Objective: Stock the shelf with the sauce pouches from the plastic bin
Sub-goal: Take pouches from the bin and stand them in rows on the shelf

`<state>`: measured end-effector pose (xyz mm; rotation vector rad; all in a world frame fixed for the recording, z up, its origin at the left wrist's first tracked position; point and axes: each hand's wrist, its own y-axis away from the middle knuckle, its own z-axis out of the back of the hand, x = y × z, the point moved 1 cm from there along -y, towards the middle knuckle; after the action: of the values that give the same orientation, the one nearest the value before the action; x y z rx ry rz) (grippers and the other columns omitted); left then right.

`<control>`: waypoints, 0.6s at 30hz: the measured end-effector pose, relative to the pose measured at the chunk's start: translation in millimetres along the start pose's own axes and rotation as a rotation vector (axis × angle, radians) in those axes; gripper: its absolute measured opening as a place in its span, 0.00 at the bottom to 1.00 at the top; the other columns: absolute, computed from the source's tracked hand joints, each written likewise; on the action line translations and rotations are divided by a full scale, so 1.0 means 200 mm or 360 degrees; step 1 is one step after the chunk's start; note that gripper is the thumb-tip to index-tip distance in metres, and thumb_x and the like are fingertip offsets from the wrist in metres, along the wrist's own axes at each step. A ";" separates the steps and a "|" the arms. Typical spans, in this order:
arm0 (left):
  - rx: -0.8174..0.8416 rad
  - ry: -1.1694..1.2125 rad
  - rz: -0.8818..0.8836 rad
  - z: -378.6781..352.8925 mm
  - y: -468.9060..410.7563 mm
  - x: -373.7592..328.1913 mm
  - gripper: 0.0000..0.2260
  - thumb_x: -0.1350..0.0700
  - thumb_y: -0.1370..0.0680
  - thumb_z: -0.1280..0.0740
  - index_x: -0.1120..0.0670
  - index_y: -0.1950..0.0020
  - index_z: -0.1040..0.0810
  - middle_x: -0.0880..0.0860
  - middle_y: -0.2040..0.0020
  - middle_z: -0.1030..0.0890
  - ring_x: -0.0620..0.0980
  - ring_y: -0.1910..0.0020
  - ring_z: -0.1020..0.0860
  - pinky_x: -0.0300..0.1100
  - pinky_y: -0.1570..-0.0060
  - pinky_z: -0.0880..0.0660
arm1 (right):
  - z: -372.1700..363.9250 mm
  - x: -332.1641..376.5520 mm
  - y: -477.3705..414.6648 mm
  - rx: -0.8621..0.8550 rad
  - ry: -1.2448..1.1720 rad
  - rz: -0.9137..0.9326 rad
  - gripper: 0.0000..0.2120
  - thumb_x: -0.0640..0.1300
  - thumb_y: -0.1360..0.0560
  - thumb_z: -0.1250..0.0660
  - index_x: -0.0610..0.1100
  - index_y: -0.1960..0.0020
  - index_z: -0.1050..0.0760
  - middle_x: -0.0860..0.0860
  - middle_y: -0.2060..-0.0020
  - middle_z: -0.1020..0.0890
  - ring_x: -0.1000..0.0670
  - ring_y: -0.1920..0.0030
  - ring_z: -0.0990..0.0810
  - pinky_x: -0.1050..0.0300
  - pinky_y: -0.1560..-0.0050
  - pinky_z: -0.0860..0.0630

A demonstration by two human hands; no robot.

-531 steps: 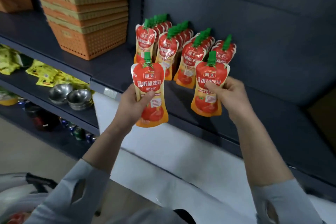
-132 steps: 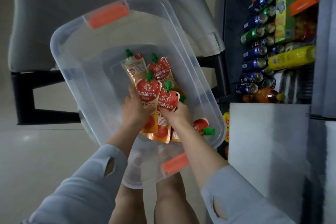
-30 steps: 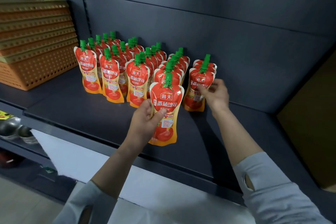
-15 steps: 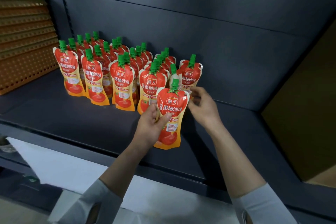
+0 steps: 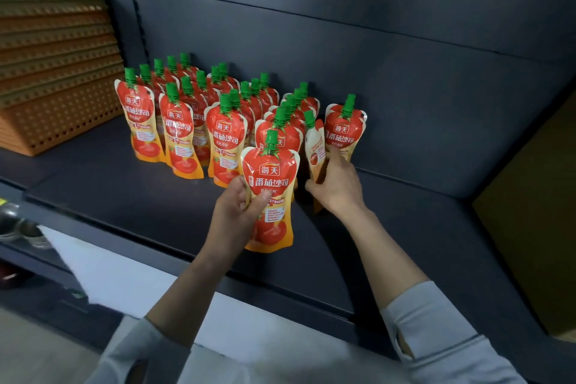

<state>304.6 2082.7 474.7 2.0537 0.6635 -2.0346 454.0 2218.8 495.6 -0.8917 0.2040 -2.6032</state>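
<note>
Shelf [image 5: 131, 196]: dark shelf board carrying five rows of sauce pouches running front to back; the four left rows look full, the rightmost row is short.
Stocked pouches [image 5: 184, 137]: upright, green caps up, labels forward.
Left hand [image 5: 237, 212]: clamped around the middle of one pouch [image 5: 271, 193], held upright in front of the rows, not yet set down.
Right hand [image 5: 335, 184]: closed on a turned pouch [image 5: 314, 150] at the front of the rightmost row, being stood beside the row's back pouch [image 5: 344, 131].
Plastic bin: out of view; remaining contents cannot be told.
Progress: judged well advanced; two pouches in hand left to place, with open shelf to the right.
</note>
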 end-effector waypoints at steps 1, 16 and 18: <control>-0.0004 0.0018 0.0003 0.01 0.00 0.00 0.13 0.60 0.22 0.33 0.55 0.38 0.27 0.49 0.43 0.18 0.45 0.45 0.19 0.40 0.48 0.20 | 0.00 0.00 0.00 -0.0025 0.0003 -0.0025 0.31 0.45 0.30 0.27 0.47 0.30 0.36 0.45 0.40 0.22 0.41 0.40 0.23 0.44 0.45 0.23; 0.0048 0.0037 0.0061 0.00 -0.05 0.01 0.14 0.57 0.23 0.32 0.56 0.38 0.27 0.51 0.42 0.19 0.46 0.43 0.19 0.43 0.47 0.20 | 0.05 -0.20 -0.08 -0.0025 -0.0815 -0.0260 0.15 0.40 0.26 0.26 0.48 0.41 0.23 0.51 0.46 0.17 0.49 0.45 0.18 0.47 0.40 0.22; 0.0053 0.0029 0.0059 0.00 -0.06 0.02 0.14 0.57 0.23 0.32 0.56 0.38 0.27 0.51 0.42 0.19 0.46 0.43 0.19 0.45 0.46 0.21 | 0.03 -0.19 -0.11 0.0049 -0.0877 -0.0247 0.17 0.39 0.26 0.26 0.45 0.39 0.23 0.49 0.45 0.17 0.49 0.44 0.18 0.47 0.38 0.22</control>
<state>300.0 2094.1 473.5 2.0891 0.5942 -2.0224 479.7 2254.3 484.7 -1.6181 -0.0587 -2.3681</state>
